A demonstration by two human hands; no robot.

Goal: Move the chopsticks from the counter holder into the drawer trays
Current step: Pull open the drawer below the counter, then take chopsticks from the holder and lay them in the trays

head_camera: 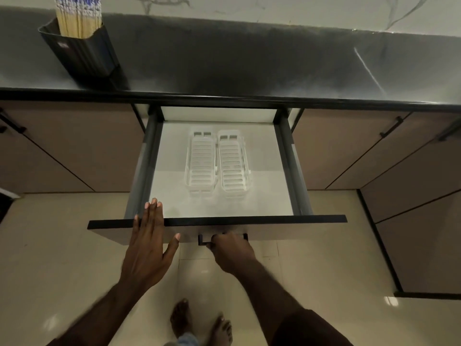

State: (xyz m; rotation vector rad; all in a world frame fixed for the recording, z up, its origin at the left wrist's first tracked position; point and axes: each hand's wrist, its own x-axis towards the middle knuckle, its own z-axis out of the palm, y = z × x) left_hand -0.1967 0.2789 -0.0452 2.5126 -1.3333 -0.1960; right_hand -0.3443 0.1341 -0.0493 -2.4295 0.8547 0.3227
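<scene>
Head view looks straight down past two bare feet (pixel 199 325) on a pale tiled floor (pixel 62 258), and just beyond them both forearms reach forward to an open drawer (pixel 217 222). On the left side, the left hand (pixel 147 243) lies flat with its fingers straight and together and the thumb spread out, its palm over the drawer's dark front edge and its fingertips reaching just inside; it holds nothing. To its right, the right hand (pixel 230 248) is curled closed around the dark drawer handle (pixel 203 240) on the front panel, and only the handle's left end and a small bit of its right end show past the knuckles. Inside the drawer, on its white bottom, two white slotted trays (pixel 217 163) lie side by side, touching or nearly so, with their long sides running front to back; both look empty, though the picture is hazy there. Grey drawer sides run back to the cabinet on either hand, with brown cabinet doors (pixel 74 151) to the left and right. Farther back, above the drawer, the dark countertop (pixel 249 63) stretches across, and at its far left a black holder (pixel 82 53) stands, appearing tilted in the wide lens, packed with pale chopsticks (pixel 78 16) with blue-and-white patterned tops, well apart from the trays
</scene>
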